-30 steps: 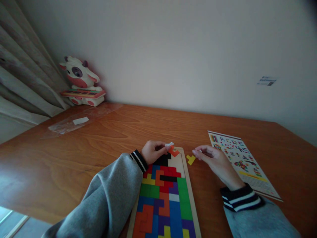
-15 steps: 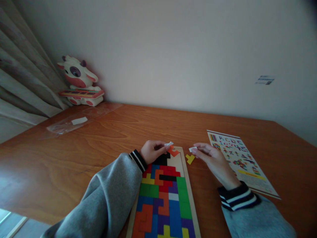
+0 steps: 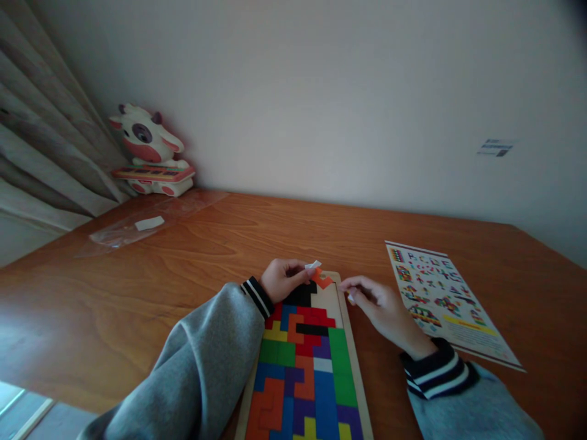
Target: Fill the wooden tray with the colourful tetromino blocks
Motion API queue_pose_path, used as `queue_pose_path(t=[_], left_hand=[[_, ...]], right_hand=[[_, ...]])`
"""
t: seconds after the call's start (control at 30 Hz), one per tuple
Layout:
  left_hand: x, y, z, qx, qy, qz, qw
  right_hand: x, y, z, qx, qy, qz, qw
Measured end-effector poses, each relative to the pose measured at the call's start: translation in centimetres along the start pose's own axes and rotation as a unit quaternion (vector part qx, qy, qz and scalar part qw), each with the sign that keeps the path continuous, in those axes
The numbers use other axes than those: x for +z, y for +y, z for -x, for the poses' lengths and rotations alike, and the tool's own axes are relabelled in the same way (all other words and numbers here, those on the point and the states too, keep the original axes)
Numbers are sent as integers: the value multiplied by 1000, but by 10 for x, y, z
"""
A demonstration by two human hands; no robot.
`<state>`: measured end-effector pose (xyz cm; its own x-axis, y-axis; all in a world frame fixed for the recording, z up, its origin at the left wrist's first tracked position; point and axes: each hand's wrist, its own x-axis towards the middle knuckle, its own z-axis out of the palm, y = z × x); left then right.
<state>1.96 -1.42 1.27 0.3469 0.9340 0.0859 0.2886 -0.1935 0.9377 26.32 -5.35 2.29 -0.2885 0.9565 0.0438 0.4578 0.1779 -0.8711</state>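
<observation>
A wooden puzzle board filled with coloured block pieces lies in front of me, its far right part bare. At its far end my left hand pinches a small white piece, with an orange piece just below its fingertips. Just right of the board's far corner, my right hand has its thumb and fingers curled together over the spot by the rim. What lies between those fingertips is mostly hidden; only a small pale bit shows.
A printed pattern sheet lies on the wooden table at the right. Clear plastic wrap with a white slip lies at the left. A cow-shaped toy keyboard stands at the back left by the curtain.
My right hand has moved left and down towards the board's edge, and the yellow piece there is now hidden. The white piece it held hardly shows. My left hand stays put.
</observation>
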Motion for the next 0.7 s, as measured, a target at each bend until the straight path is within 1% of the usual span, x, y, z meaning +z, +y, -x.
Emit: queue_pose_path(t=[0.2, 0.33, 0.43, 0.57, 0.7], left_hand=[[0, -5, -1, 19, -5, 5, 1000], [0, -9, -1, 22, -10, 5, 1000], [0, -9, -1, 22, -10, 9, 1000], [0, -6, -1, 18, -8, 11, 1000], [0, -4, -1, 14, -7, 7, 1000]], right_hand=[[12, -16, 7, -92, -68, 101, 988], [21, -16, 8, -106, -89, 132, 982], [23, -12, 7, -109, -78, 153, 979], [21, -7, 4, -109, -36, 184, 976], [20, -5, 2, -101, -27, 197, 975]])
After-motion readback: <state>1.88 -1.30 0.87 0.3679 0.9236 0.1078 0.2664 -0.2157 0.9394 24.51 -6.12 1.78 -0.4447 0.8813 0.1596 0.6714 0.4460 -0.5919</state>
